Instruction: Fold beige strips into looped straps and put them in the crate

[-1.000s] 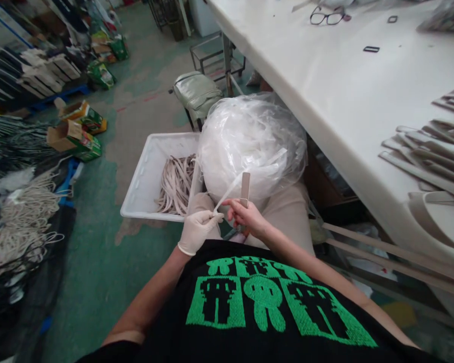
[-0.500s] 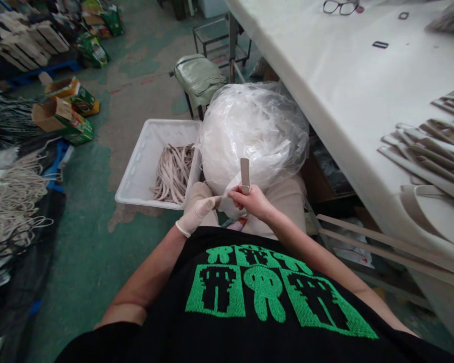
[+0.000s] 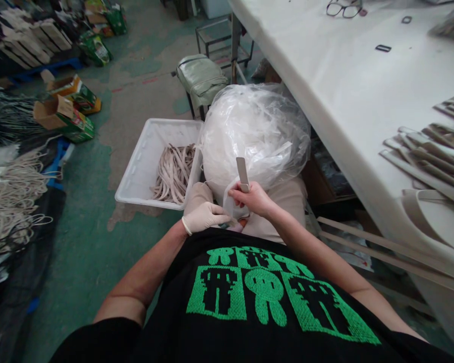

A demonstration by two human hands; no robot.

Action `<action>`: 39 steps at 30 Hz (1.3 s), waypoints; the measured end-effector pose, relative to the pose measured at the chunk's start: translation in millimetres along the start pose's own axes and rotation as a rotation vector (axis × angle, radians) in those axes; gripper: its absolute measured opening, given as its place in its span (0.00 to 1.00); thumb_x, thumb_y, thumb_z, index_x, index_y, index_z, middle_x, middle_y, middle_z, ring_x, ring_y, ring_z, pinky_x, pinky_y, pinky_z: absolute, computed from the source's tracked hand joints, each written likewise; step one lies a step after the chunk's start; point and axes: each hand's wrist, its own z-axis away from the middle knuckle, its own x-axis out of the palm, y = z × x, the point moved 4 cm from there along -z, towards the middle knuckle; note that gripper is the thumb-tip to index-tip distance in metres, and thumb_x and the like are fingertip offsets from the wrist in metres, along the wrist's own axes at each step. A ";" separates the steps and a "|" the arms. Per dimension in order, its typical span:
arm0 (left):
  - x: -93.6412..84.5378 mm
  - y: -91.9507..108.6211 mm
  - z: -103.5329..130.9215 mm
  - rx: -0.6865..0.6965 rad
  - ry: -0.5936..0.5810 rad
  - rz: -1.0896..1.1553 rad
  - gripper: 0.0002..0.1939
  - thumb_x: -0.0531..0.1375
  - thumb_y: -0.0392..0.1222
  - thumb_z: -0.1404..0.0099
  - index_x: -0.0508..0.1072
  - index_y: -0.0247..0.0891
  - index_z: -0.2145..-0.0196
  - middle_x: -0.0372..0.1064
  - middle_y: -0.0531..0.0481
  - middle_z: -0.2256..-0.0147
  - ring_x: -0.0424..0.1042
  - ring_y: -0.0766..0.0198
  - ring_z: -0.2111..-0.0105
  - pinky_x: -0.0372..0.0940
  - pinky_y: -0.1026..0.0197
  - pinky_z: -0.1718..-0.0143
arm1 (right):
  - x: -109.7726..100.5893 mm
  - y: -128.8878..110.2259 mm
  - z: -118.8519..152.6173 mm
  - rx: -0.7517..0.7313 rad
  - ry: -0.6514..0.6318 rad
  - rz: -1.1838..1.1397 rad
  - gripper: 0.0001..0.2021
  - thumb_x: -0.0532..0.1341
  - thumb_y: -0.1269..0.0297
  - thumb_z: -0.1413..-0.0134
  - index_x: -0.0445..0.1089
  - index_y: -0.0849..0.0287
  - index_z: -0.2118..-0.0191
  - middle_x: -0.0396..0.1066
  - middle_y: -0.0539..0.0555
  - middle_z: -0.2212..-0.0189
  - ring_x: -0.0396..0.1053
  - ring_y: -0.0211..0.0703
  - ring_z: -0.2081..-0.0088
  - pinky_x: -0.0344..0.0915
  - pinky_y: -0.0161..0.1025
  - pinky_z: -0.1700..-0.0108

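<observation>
My right hand (image 3: 254, 198), bare, is closed around a flat beige strap (image 3: 242, 171), whose end sticks up above the fingers. From it a strip of thin whitish film (image 3: 230, 202) curves down to my left hand (image 3: 205, 218), which wears a pale glove and has its fingers pinched at the film's lower end. Both hands are low over my lap. Just beyond them bulges a large clear plastic bag (image 3: 245, 121) full of white film. To its left stands a white plastic bin (image 3: 134, 166) with a bundle of beige straps (image 3: 174, 171) inside.
On the right a white-covered table (image 3: 306, 65) carries stacked strap pieces (image 3: 435, 151), glasses (image 3: 343, 9) and small dark buckles (image 3: 383, 48). Long strips (image 3: 386, 247) hang below its edge. A covered stool (image 3: 201, 75) stands behind the bag; cartons (image 3: 64, 118) and cord bundles (image 3: 15, 196) lie left.
My left hand has moved down and slightly right, toward my body, drawing the film into a curve. The strap in my right hand has tipped a little to the left.
</observation>
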 end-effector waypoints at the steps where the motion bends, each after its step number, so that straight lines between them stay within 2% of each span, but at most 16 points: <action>1: -4.5 -0.4 -0.8 -0.004 -0.003 0.021 0.20 0.69 0.56 0.45 0.84 0.36 0.63 0.81 0.43 0.62 0.80 0.52 0.60 0.71 0.52 0.49 | 1.2 0.8 -1.4 0.013 -0.009 -0.018 0.13 0.63 0.55 0.48 0.68 0.59 0.75 0.64 0.45 0.84 0.59 0.32 0.81 0.59 0.30 0.80; 3: -29.6 1.6 4.0 0.016 0.088 0.114 0.21 0.70 0.56 0.47 0.84 0.35 0.66 0.81 0.42 0.64 0.80 0.51 0.60 0.72 0.51 0.49 | 3.8 3.5 -2.8 0.048 -0.047 -0.063 0.14 0.62 0.53 0.46 0.69 0.59 0.72 0.64 0.45 0.83 0.60 0.32 0.81 0.60 0.29 0.80; 4: -52.3 4.1 11.9 0.047 0.208 0.174 0.21 0.71 0.57 0.48 0.84 0.36 0.67 0.81 0.43 0.64 0.79 0.51 0.60 0.72 0.50 0.48 | 5.2 5.0 -2.5 0.067 -0.073 -0.081 0.14 0.61 0.52 0.45 0.70 0.59 0.70 0.65 0.45 0.83 0.60 0.32 0.81 0.60 0.29 0.80; 5: -81.2 7.3 25.0 0.096 0.378 0.233 0.20 0.72 0.57 0.49 0.83 0.37 0.68 0.81 0.44 0.65 0.79 0.51 0.58 0.71 0.50 0.47 | 6.7 6.7 -1.5 0.087 -0.102 -0.093 0.15 0.61 0.51 0.44 0.71 0.59 0.68 0.65 0.45 0.82 0.59 0.32 0.81 0.60 0.29 0.80; 7: -148.4 13.9 67.7 0.258 0.808 0.344 0.20 0.69 0.61 0.45 0.82 0.43 0.65 0.81 0.53 0.59 0.75 0.53 0.47 0.69 0.51 0.44 | 9.8 10.0 2.3 0.127 -0.156 -0.100 0.15 0.61 0.51 0.43 0.72 0.60 0.66 0.66 0.45 0.82 0.59 0.31 0.82 0.60 0.28 0.81; 9: -204.2 17.8 116.2 0.386 1.103 0.355 0.18 0.61 0.65 0.37 0.80 0.56 0.57 0.75 0.71 0.49 0.61 0.62 0.35 0.64 0.54 0.39 | 14.3 13.1 7.2 0.172 -0.206 -0.106 0.15 0.61 0.51 0.41 0.71 0.59 0.67 0.65 0.45 0.83 0.57 0.30 0.83 0.59 0.28 0.82; 10: -222.8 17.9 135.8 0.392 1.191 0.322 0.16 0.56 0.65 0.33 0.77 0.63 0.54 0.71 0.80 0.46 0.55 0.66 0.32 0.62 0.55 0.37 | 17.7 14.4 9.8 0.194 -0.241 -0.111 0.15 0.60 0.51 0.41 0.70 0.59 0.67 0.65 0.44 0.83 0.57 0.30 0.84 0.58 0.28 0.82; 11: -233.8 17.2 150.9 0.402 1.258 0.302 0.14 0.53 0.64 0.30 0.75 0.69 0.54 0.68 0.86 0.46 0.51 0.69 0.31 0.60 0.56 0.37 | 22.0 15.7 12.5 0.214 -0.286 -0.117 0.16 0.60 0.50 0.41 0.70 0.59 0.67 0.65 0.44 0.83 0.57 0.30 0.84 0.58 0.28 0.82; 12: -236.4 15.2 159.4 0.401 1.292 0.308 0.13 0.52 0.63 0.29 0.75 0.70 0.55 0.68 0.88 0.46 0.50 0.70 0.31 0.60 0.56 0.36 | 27.1 16.9 15.2 0.231 -0.339 -0.118 0.17 0.60 0.49 0.41 0.70 0.59 0.67 0.66 0.44 0.82 0.58 0.30 0.84 0.57 0.28 0.83; 14: -218.9 6.4 155.7 0.389 1.284 0.433 0.11 0.57 0.62 0.32 0.78 0.63 0.61 0.74 0.79 0.49 0.57 0.67 0.33 0.63 0.55 0.38 | 38.7 19.5 20.6 0.251 -0.454 -0.098 0.19 0.59 0.47 0.40 0.70 0.60 0.67 0.66 0.45 0.82 0.59 0.31 0.84 0.57 0.28 0.83; 16: -181.7 -8.0 128.9 0.346 1.208 0.684 0.14 0.64 0.61 0.37 0.78 0.50 0.67 0.80 0.60 0.59 0.69 0.60 0.41 0.69 0.51 0.42 | 50.1 22.6 25.4 0.252 -0.541 -0.052 0.21 0.58 0.44 0.40 0.70 0.60 0.67 0.67 0.45 0.83 0.60 0.31 0.83 0.57 0.29 0.82; 17: -160.6 -16.5 110.7 0.300 1.163 0.821 0.16 0.66 0.59 0.38 0.76 0.44 0.70 0.80 0.55 0.64 0.74 0.59 0.46 0.69 0.50 0.42 | 55.4 24.2 27.5 0.252 -0.573 -0.027 0.22 0.58 0.43 0.40 0.70 0.60 0.67 0.67 0.46 0.83 0.60 0.32 0.83 0.58 0.29 0.82; 20: -108.9 -32.1 61.7 0.247 1.059 0.964 0.16 0.65 0.54 0.35 0.75 0.39 0.70 0.78 0.51 0.70 0.79 0.60 0.58 0.71 0.50 0.45 | 68.5 28.3 32.9 0.268 -0.644 0.030 0.22 0.57 0.43 0.40 0.69 0.60 0.68 0.66 0.46 0.83 0.60 0.32 0.83 0.59 0.30 0.81; 23: -76.9 -35.1 33.3 0.255 0.914 1.107 0.13 0.64 0.51 0.33 0.77 0.38 0.66 0.79 0.50 0.68 0.79 0.63 0.61 0.71 0.55 0.47 | 76.4 29.9 36.5 0.302 -0.692 0.072 0.21 0.56 0.45 0.38 0.69 0.60 0.67 0.66 0.46 0.83 0.59 0.32 0.83 0.59 0.30 0.81; 30: -47.2 -22.8 17.5 0.288 0.739 1.248 0.07 0.66 0.41 0.35 0.77 0.33 0.66 0.78 0.49 0.68 0.78 0.66 0.67 0.72 0.61 0.51 | 81.5 29.1 31.1 0.293 -0.707 0.076 0.20 0.56 0.46 0.37 0.69 0.60 0.66 0.67 0.46 0.82 0.60 0.33 0.82 0.60 0.30 0.80; 39: -33.5 -18.3 17.3 0.179 0.691 1.310 0.05 0.69 0.37 0.38 0.77 0.35 0.66 0.79 0.51 0.69 0.79 0.66 0.69 0.75 0.62 0.57 | 85.1 29.5 23.5 0.293 -0.707 0.031 0.19 0.56 0.48 0.37 0.69 0.60 0.67 0.67 0.46 0.83 0.60 0.33 0.82 0.61 0.29 0.81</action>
